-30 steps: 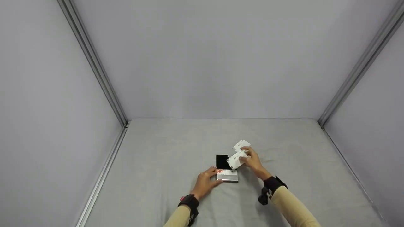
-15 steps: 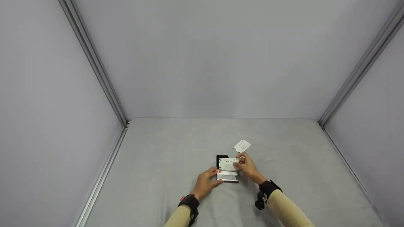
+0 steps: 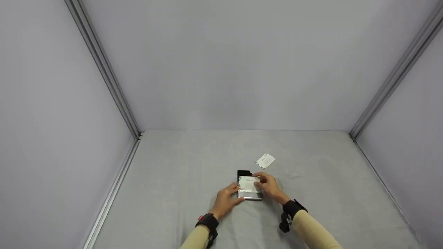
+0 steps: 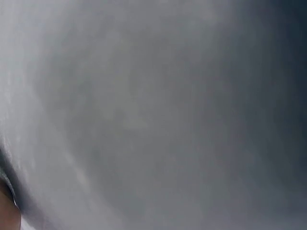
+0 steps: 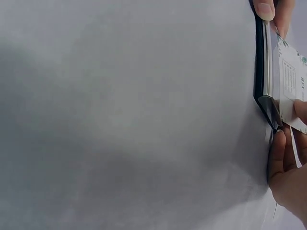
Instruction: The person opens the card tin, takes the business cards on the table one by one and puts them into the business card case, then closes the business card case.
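head: even, soft light | wrists: dim, blurred, shadowed edges

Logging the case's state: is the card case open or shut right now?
Open. The card case has its black lid swung back, and the right hand holds a white card over its tray.

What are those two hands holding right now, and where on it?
The right hand pinches a white card by its right edge, over an open card case. The left hand holds the case at its left side.
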